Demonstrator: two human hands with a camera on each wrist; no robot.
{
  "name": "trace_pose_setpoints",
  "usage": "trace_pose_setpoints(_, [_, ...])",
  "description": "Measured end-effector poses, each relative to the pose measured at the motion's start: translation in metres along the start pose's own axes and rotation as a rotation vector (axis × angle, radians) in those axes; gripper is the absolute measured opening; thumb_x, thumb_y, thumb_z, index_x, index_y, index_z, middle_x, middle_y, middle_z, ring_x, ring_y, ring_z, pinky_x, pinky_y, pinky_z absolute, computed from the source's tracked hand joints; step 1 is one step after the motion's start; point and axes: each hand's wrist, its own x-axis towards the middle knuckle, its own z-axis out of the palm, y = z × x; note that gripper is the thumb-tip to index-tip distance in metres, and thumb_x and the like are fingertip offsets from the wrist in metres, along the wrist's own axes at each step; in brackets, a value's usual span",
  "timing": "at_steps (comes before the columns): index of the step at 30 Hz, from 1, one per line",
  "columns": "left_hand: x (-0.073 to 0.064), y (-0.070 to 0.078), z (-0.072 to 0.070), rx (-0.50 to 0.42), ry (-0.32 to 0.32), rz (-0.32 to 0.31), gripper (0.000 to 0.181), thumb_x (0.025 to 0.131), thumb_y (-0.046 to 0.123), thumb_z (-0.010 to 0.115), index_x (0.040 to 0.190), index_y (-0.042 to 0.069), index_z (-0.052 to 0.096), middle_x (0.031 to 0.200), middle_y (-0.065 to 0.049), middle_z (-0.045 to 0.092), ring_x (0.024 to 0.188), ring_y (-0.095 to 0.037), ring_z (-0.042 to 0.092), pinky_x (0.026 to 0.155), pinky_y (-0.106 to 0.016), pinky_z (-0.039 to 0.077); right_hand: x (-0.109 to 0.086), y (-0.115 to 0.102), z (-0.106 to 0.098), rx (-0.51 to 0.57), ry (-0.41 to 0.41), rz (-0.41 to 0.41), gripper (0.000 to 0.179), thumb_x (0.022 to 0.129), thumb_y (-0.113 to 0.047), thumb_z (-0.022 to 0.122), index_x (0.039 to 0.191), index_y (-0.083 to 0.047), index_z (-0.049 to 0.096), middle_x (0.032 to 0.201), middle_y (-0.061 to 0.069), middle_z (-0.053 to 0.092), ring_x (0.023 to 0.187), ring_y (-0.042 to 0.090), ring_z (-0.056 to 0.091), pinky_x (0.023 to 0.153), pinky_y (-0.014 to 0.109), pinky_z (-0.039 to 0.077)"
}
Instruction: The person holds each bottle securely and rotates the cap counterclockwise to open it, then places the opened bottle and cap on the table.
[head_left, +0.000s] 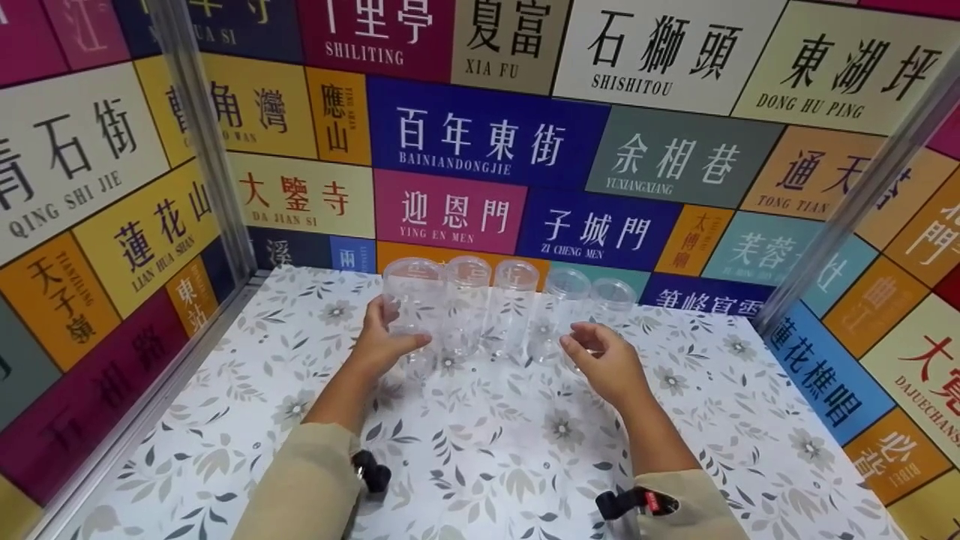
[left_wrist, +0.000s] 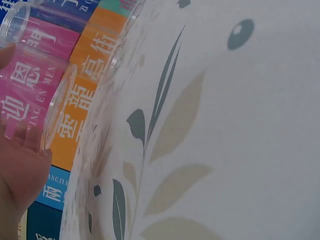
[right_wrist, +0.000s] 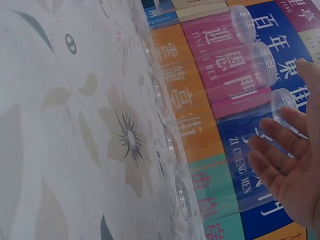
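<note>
Five jars point(head_left: 514, 319) line up near the desk's point(head_left: 517, 442) back edge, a signed wall point(head_left: 480, 142) close behind and two more flanking. The left hand's point(head_left: 381, 343) fingers curl round the leftmost jar; the right hand's point(head_left: 611, 366) are loosely spread beside the row's right end. Nearer, patterned desk lies open.
</note>
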Motion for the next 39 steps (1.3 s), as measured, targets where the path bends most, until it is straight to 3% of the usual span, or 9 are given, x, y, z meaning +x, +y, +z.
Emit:
trace_pose_setpoints(7, [-0.01, 0.002, 0.009, -0.031, -0.03, 0.107, 0.116, 0.077, 0.044, 0.096, 0.164, 0.03, 0.02, 0.173, -0.005, 0.034, 0.166, -0.032, 0.026, 0.133, -0.059, 0.029, -0.002, -0.009, 0.0, 0.024, 0.029, -0.076, 0.059, 0.099, -0.06, 0.07, 0.142, -0.02, 0.065, 0.133, 0.004, 0.075, 0.128, 0.023, 0.068, 0.113, 0.049, 0.054])
trace_pose_setpoints(14, [-0.018, 0.008, 0.016, 0.003, -0.078, 0.198, 0.114, 0.076, 0.044, 0.096, 0.162, 0.027, 0.023, 0.17, -0.012, 0.037, 0.162, -0.039, 0.031, 0.132, -0.063, 0.029, -0.003, -0.02, 0.0, 0.031, 0.009, -0.073, 0.068, 0.096, -0.067, 0.068, 0.147, -0.023, 0.062, 0.138, 0.002, 0.072, 0.131, 0.022, 0.066, 0.115, 0.048, 0.054])
trace_pose_setpoints(23, [-0.027, 0.012, 0.034, 0.037, -0.11, 0.318, 0.103, 0.075, 0.036, 0.097, 0.156, 0.024, 0.034, 0.164, -0.013, 0.045, 0.156, -0.045, 0.038, 0.127, -0.065, 0.035, -0.002, -0.034, 0.002, 0.073, -0.004, -0.105, 0.061, 0.1, -0.052, 0.072, 0.15, -0.02, 0.059, 0.147, 0.008, 0.067, 0.137, 0.026, 0.063, 0.117, 0.05, 0.052])
trace_pose_setpoints(28, [-0.032, 0.013, 0.043, 0.059, -0.141, 0.33, 0.107, 0.072, 0.041, 0.099, 0.158, 0.027, 0.036, 0.168, -0.008, 0.043, 0.159, -0.04, 0.036, 0.13, -0.063, 0.032, -0.001, -0.04, 0.005, 0.098, -0.006, -0.142, 0.066, 0.098, -0.053, 0.074, 0.152, -0.02, 0.058, 0.149, 0.005, 0.065, 0.139, 0.027, 0.061, 0.116, 0.05, 0.052])
trace_pose_setpoints(34, [-0.035, 0.015, 0.053, 0.08, -0.174, 0.386, 0.112, 0.072, 0.039, 0.099, 0.161, 0.023, 0.034, 0.167, -0.003, 0.048, 0.159, -0.03, 0.038, 0.133, -0.056, 0.029, 0.0, -0.054, 0.009, 0.12, -0.023, -0.194, 0.067, 0.1, -0.048, 0.074, 0.156, -0.016, 0.055, 0.156, 0.006, 0.06, 0.145, 0.03, 0.057, 0.119, 0.053, 0.05])
trace_pose_setpoints(39, [-0.037, 0.016, 0.063, 0.115, -0.173, 0.377, 0.112, 0.071, 0.043, 0.099, 0.161, 0.025, 0.035, 0.164, -0.002, 0.049, 0.156, -0.028, 0.042, 0.132, -0.055, 0.033, 0.002, -0.063, 0.014, 0.101, -0.027, -0.215, 0.069, 0.099, -0.051, 0.073, 0.156, -0.017, 0.055, 0.16, 0.006, 0.054, 0.148, 0.029, 0.053, 0.122, 0.055, 0.047])
